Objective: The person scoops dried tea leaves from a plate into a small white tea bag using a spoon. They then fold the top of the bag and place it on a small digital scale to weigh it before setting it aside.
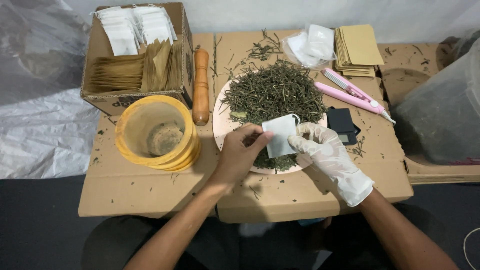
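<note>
- Left hand (239,152), bare, fingers pinched together at the left edge of a small white filter bag (280,136); whether herb sits between the fingertips cannot be told.
- Right hand (320,150), in a thin white glove, clamped on the bag's right edge, thumb and fingers holding it upright.
- Bag held between both hands, just above the near part of a pink plate (218,131) heaped with dried green herb (272,95).
- Judgement on doing this well: hold the bag's mouth open over the plate so stray bits fall back onto the heap; pinch small amounts; avoid creasing the thin paper.
- Left of the plate: yellow round container (155,131) with a brownish lump inside, and a wooden pestle-like stick (201,86) lying beside it.
- Behind those: cardboard box (137,55) with white bags and brown envelopes standing in rows.
- Right of the plate: small black scale (341,124), pink hair-straightener-style sealer (350,92), stack of brown envelopes (357,49), clear pouch of white bags (311,45).
- Table (150,190) covered in flattened cardboard, flecked with herb.
- Hard to make out: bag's opening and fill level; the scale's display, partly behind the gloved hand; contents of the dark plastic sack (440,115), cut off at right.
</note>
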